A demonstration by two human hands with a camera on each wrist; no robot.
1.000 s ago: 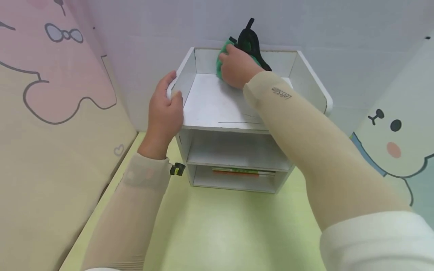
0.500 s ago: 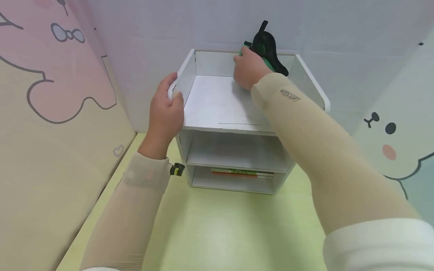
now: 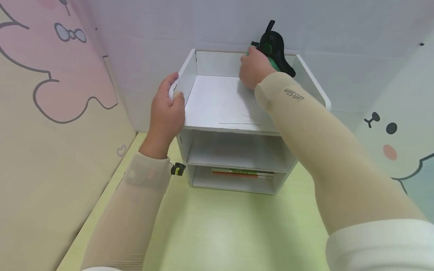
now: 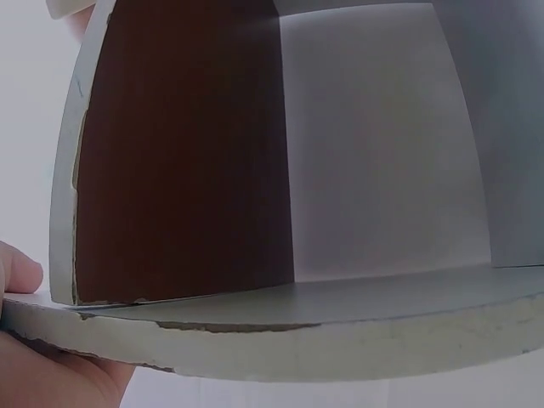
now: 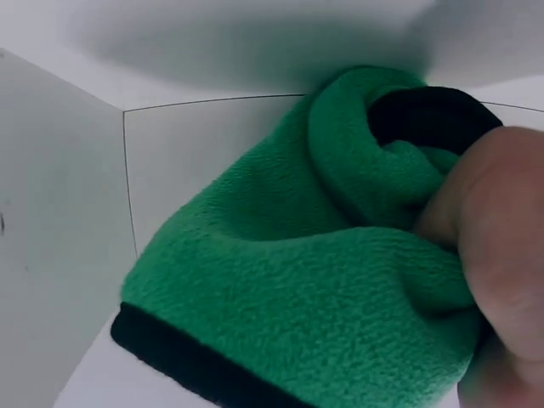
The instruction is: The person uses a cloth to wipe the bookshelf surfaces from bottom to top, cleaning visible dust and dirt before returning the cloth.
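1. Cloth [image 5: 323,280], green with a black edge, sits bunched in our right hand [image 3: 252,69], fingers curled round it, at the back right of the top tray of the white shelf unit [image 3: 220,109].
2. Our left hand [image 3: 166,113] grips the unit's left side wall, fingers wrapped over its edge.
3. The unit stands on the yellow-green worktop [image 3: 220,229]; books [image 3: 242,173] lie on its lowest shelf.

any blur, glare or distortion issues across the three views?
Head view: sharp, even light, wide-angle bowing at the edges. Left wrist view: shelf unit curves strongly, its side panel dark in shadow. Right wrist view: green cloth crisp, right hand close and soft.
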